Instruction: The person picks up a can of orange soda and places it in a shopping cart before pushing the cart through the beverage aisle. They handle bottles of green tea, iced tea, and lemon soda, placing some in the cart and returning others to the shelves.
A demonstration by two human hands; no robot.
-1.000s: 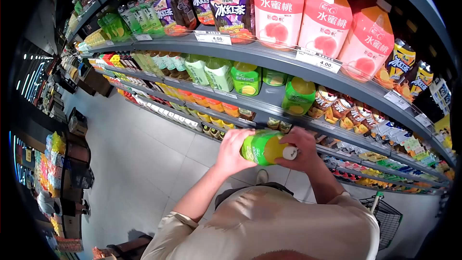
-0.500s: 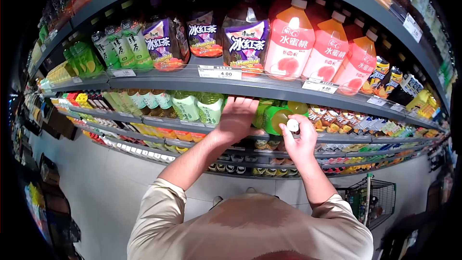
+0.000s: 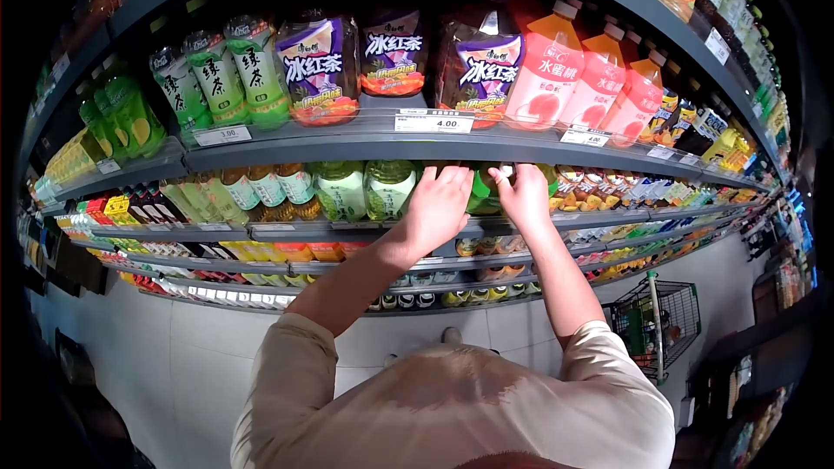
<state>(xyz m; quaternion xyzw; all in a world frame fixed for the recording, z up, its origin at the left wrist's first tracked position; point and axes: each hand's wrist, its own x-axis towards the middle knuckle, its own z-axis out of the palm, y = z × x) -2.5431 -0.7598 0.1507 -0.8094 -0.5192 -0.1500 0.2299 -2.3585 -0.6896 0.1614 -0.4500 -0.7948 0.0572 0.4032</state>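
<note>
Both of my hands are at the second shelf, just under the upper shelf's edge. My left hand (image 3: 440,208) is open, its fingers together and stretched out toward the bottles, with nothing visible in its grip. Close to its right, my right hand (image 3: 522,195) is closed around the white cap of a green bottle (image 3: 484,193). Only part of that bottle shows between the hands; the rest is hidden by them and the shelf. Left of my left hand stand pale green bottles (image 3: 389,189).
Large dark tea bottles (image 3: 318,74) and pink peach bottles (image 3: 545,74) fill the shelf above, behind price tags (image 3: 434,122). Lower shelves hold more drinks. A wire shopping cart (image 3: 658,326) stands on the floor at the right.
My right hand and the green bottle have moved deeper into the shelf, the bottle now mostly hidden. My left hand has shifted slightly right. The camera view has turned a little.
</note>
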